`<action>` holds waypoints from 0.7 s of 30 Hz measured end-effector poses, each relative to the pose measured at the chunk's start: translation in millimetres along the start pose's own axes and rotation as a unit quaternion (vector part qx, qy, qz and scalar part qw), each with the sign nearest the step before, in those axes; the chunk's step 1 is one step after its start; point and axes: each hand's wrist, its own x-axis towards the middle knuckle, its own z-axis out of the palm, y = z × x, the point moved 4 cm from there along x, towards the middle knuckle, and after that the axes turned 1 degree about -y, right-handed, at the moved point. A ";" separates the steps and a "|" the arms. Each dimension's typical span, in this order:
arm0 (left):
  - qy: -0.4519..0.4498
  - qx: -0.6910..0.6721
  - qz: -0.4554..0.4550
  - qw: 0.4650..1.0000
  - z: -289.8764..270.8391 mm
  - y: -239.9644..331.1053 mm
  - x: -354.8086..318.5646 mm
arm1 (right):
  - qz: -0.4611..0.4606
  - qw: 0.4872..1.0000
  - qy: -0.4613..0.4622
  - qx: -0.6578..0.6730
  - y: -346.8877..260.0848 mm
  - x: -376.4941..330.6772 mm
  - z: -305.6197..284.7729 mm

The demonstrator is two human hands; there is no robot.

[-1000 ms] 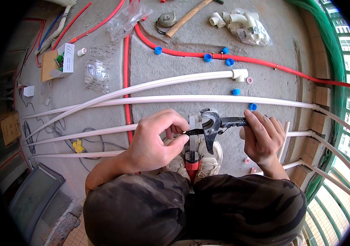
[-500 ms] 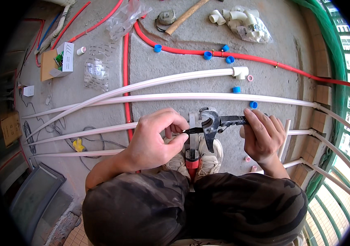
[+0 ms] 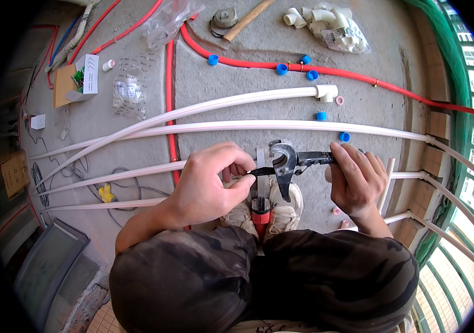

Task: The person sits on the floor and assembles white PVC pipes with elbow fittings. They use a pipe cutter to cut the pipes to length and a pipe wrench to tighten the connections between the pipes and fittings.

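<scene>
My right hand (image 3: pixel 359 180) grips the handle of a black pipe cutter (image 3: pixel 285 162), its hooked jaw turned toward my left. From the other side, my left hand (image 3: pixel 214 180) pinches a slim black piece (image 3: pixel 262 171) that reaches to the cutter's jaw; whether it is part of the cutter I cannot tell. Below the cutter, a red-and-black tool (image 3: pixel 260 213) with a flat metal bar stands between my shoes (image 3: pixel 285 208). A white pipe end shows beside my right hand, its middle hidden behind the fingers.
Long white pipes (image 3: pixel 237 128) cross the floor, one ending in an elbow fitting (image 3: pixel 327 92). Beyond runs red conduit (image 3: pixel 248 64) near several blue caps (image 3: pixel 312 75). A bag of white fittings (image 3: pixel 339 33), a tape measure (image 3: pixel 225 18) and an opened box (image 3: pixel 81 81) lie farther off. Green railing (image 3: pixel 464 72) borders the right.
Both hands keep nearly the same hold on the cutter and the slim black piece. The view has shifted slightly, and the cutter appears a little higher in it.
</scene>
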 end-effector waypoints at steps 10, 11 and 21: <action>-0.009 -0.004 -0.016 1.000 0.1 -2.9 0.1 | -0.003 1.000 0.001 -0.006 -1.5 0.6 2.0; -0.010 -0.002 -0.017 1.000 0.5 -2.9 0.2 | -0.003 1.000 0.000 -0.007 -1.2 0.4 1.9; -0.007 0.016 -0.025 1.000 2.0 -1.3 -0.7 | -0.002 1.000 -0.003 -0.005 -2.1 -1.6 2.5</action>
